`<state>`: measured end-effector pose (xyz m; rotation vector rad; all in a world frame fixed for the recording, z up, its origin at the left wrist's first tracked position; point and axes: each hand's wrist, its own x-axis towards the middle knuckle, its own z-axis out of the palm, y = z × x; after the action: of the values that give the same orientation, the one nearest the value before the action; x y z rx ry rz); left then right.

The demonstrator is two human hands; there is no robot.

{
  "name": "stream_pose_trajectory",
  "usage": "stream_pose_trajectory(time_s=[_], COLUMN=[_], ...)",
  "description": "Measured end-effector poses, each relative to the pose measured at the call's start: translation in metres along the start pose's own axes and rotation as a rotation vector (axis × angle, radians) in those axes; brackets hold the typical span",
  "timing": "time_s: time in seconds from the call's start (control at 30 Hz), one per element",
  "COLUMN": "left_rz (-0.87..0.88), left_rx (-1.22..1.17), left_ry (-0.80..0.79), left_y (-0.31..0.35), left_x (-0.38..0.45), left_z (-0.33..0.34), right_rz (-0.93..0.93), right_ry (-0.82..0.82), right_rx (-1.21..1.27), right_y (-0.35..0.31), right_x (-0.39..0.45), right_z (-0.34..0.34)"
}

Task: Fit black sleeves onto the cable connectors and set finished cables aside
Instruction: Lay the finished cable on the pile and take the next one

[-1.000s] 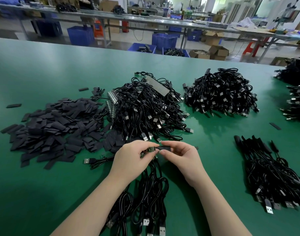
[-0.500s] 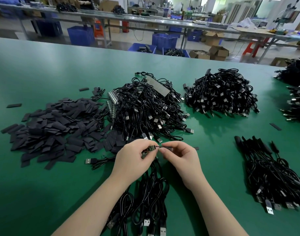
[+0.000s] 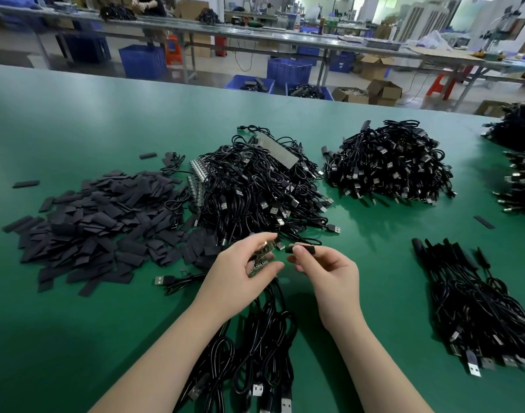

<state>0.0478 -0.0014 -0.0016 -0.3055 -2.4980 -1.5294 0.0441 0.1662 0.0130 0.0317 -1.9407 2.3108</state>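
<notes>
Green worktable (image 3: 76,120), long bench (image 3: 255,31) behind, blue crates (image 3: 142,62), cardboard boxes (image 3: 383,92)

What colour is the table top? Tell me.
Green, plainly seen in the head view: table top.

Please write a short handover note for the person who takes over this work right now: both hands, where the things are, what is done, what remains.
Left hand grips a bunch of small connector boards; their cables hang toward you.
Right hand pinches one black sleeve, just right of the boards, not yet on.
Loose sleeves lie in a pile at the left; cable heaps sit behind the hands.
Done: sleeved cables lie set aside at the right.
Left: slide this sleeve on, then continue with the bunch.
</notes>
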Motion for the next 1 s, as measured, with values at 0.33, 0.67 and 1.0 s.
stream_pose_trajectory(time_s=[0.33,0.67,1.0], left_rz=[0.087,0.141,0.179], left_rx=[0.125,0.190,0.178], left_ry=[0.034,0.016,-0.013], left_y=[0.0023,0.0075,0.0056], left_x=[-0.0001,-0.0015,-0.0015], left_z=[-0.0034,-0.0057,-0.0049], right_rz=[-0.116,-0.231,-0.285], right_ry=[-0.031,-0.017,-0.010], right_rx=[-0.131,-0.231,-0.303], right_y=[-0.0025,-0.0044,-0.0067], right_x=[-0.0056,-0.0087,-0.0075], right_z=[0.0032,0.0051,-0.0002])
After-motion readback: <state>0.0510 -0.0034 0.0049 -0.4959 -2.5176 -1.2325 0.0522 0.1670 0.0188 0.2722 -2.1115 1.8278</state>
